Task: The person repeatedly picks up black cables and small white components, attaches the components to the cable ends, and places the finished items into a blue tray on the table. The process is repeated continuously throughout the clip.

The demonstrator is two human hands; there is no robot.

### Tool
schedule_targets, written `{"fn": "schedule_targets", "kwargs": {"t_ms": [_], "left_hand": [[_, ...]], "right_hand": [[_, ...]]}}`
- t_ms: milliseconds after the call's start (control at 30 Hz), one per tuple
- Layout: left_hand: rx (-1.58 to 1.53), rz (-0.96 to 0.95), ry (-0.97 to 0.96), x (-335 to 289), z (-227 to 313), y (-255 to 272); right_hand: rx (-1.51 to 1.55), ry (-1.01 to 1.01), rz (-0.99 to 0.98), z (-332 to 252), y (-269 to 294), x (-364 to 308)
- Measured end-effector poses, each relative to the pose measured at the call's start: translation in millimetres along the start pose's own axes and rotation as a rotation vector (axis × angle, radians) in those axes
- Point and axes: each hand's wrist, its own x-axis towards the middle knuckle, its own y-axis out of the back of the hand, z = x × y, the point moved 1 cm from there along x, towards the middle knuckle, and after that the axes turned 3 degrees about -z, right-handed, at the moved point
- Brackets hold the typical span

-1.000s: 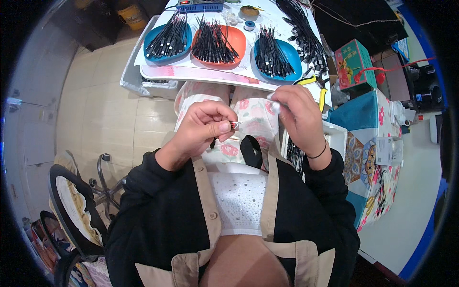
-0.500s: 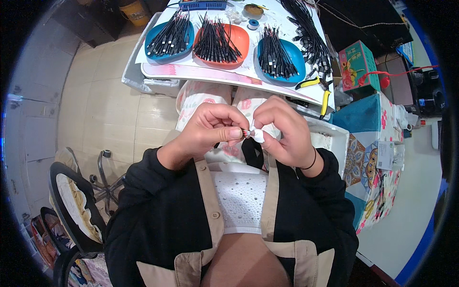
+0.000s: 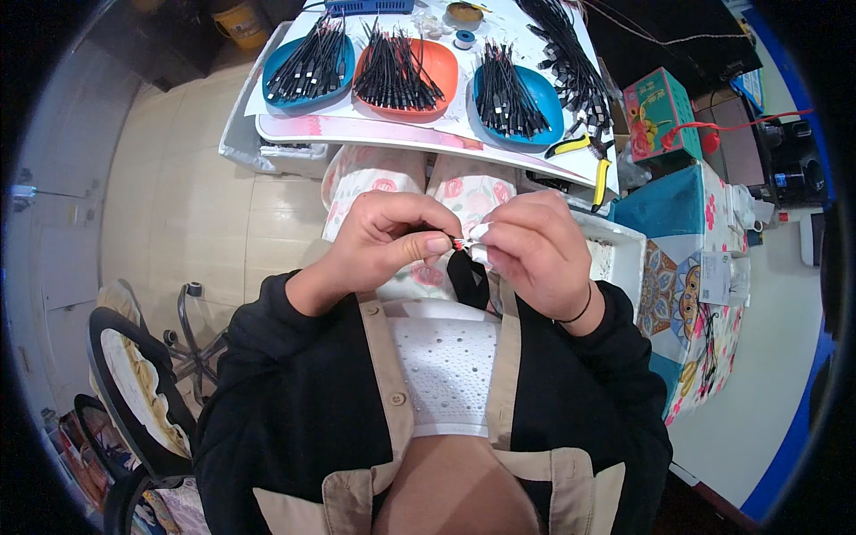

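Observation:
Above my lap, my left hand point(image 3: 397, 245) is closed, pinching a thin black cable end point(image 3: 460, 242) between thumb and forefinger. Fine red and pale strands stick out of it toward the right. My right hand point(image 3: 546, 254) is closed as well, its thumb and forefinger meeting at those strands. White wrapping point(image 3: 479, 232) covers the tips of these two fingers. Most of the cable is hidden by my left hand.
Ahead, the white table carries a left blue bowl point(image 3: 270, 69), an orange bowl point(image 3: 444, 67) and a right blue bowl point(image 3: 546, 92), all holding short black cables. Yellow-handled pliers point(image 3: 571, 145) lie at the table's right edge beside longer black cables point(image 3: 557, 45). An office chair point(image 3: 134, 383) stands left.
My right hand has shifted slightly right and turned, its fingertips now closer over the strands. The strands look more spread out. My left hand keeps its pinch.

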Motion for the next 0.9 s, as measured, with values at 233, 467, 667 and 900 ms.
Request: {"fn": "schedule_targets", "kwargs": {"t_ms": [233, 467, 667, 900], "left_hand": [[0.377, -0.052, -0.145, 5, 0, -2], [0.237, -0.1, -0.193, 6, -2, 3], [-0.505, -0.081, 0.034, 4, -14, -2], [-0.567, -0.078, 0.126, 10, -9, -3]], "right_hand": [[0.378, -0.397, -0.241, 0, 3, -4], [1.136, -0.811, -0.243, 2, -1, -15], [0.386, -0.079, -0.02, 8, -1, 9], [0.305, -0.029, 0.023, 10, -2, 15]]}}
